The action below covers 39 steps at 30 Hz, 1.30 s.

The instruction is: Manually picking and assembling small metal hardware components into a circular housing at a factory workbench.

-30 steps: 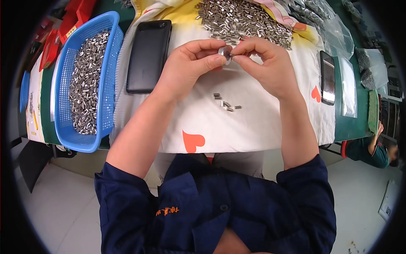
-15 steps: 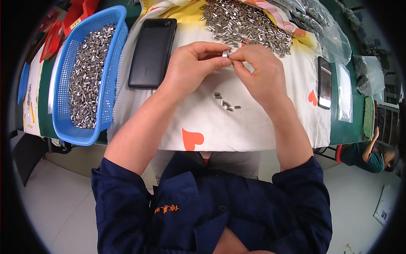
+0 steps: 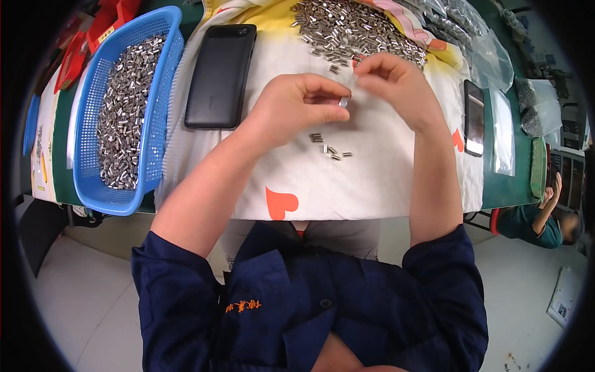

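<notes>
Cylinder [image 3: 343, 102], metal, axis unclear, pinched in left hand [image 3: 296, 105] grip; right hand [image 3: 396, 84] fingers curled.

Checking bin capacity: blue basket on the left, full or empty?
Partly full. The blue basket holds a layer of small metal pieces covering its floor, well below the rim.

Pinched in the left hand [image 3: 296, 105]: small metal piece [image 3: 343, 101], mostly buried behind fingertips, shape unreadable. Beyond the grip, heap of metal parts [image 3: 353, 28] cut off at the top edge. Right hand [image 3: 396, 87] fingertips curled under, contents indiscernible.
</notes>
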Available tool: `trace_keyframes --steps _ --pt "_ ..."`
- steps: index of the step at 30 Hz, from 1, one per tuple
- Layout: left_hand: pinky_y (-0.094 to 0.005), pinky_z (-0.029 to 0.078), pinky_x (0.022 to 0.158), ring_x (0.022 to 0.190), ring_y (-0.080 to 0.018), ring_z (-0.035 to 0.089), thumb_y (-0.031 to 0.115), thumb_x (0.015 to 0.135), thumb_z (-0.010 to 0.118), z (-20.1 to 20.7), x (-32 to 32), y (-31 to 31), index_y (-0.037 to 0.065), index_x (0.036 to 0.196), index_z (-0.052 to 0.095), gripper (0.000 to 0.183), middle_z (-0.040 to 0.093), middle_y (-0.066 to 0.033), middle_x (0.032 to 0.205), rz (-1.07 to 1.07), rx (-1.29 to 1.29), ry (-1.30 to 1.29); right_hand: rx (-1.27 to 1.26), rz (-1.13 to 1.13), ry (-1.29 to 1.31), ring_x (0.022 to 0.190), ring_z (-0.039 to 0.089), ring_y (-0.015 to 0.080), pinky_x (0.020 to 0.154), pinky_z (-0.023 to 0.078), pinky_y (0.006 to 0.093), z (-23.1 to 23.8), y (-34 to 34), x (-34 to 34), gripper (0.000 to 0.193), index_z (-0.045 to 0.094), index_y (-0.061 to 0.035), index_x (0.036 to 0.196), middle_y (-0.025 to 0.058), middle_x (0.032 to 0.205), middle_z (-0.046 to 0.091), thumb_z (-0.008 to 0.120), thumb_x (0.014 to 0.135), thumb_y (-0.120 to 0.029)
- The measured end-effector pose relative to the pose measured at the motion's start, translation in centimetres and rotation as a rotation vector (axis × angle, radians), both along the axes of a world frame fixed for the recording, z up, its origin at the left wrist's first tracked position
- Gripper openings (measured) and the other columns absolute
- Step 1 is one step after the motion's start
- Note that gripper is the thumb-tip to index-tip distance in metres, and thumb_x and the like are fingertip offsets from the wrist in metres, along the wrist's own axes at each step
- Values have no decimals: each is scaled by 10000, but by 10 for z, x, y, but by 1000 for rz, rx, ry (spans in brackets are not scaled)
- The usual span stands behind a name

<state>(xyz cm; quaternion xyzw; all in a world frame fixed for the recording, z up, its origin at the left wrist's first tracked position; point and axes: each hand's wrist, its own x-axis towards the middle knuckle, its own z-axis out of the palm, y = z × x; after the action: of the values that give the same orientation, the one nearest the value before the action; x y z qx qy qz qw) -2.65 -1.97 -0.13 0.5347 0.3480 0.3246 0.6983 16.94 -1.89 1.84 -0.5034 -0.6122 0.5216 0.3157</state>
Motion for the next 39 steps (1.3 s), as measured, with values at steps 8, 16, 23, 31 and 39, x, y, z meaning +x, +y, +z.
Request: trace_keyframes --steps 8,16,23,31,39 --pt "-184 470 662 746 -54 562 -31 714 654 4 -4 -2 6 969 614 261 602 -15 805 -224 89 105 753 -115 -679 799 539 273 719 435 361 -20 1 -31 110 625 -63 777 83 769 596 573 731 -148" --pt "-183 461 692 774 -50 553 -17 721 655 3 -2 2 7 980 609 263 597 -1 835 -110 30 35 695 -144 -731 830 541 269 738 435 357 -18 -4 -22 108 621 -40 801 100 811 590 540 747 -87" --pt "-191 462 691 770 -61 566 9 725 659 4 -2 2 6 969 611 249 611 -9 846 -233 23 52 621 -116 -828 837 546 284 745 437 360 -14 -5 -19 118 620 -27 812 116 810 595 544 724 -48" --pt "-211 475 720 786 -95 586 53 767 630 -4 -7 11 -7 1025 577 270 627 -58 874 56 -117 -186 327 -193 -15 687 530 98 654 439 227 1 -12 -24 88 598 -17 796 19 766 584 563 721 -45" --pt "-204 473 719 789 -102 582 51 771 626 -2 -7 11 -14 1053 570 295 626 -69 865 52 -103 -187 282 -108 58 694 515 71 659 439 216 4 -14 -27 91 563 -25 803 -10 737 559 584 716 -35"
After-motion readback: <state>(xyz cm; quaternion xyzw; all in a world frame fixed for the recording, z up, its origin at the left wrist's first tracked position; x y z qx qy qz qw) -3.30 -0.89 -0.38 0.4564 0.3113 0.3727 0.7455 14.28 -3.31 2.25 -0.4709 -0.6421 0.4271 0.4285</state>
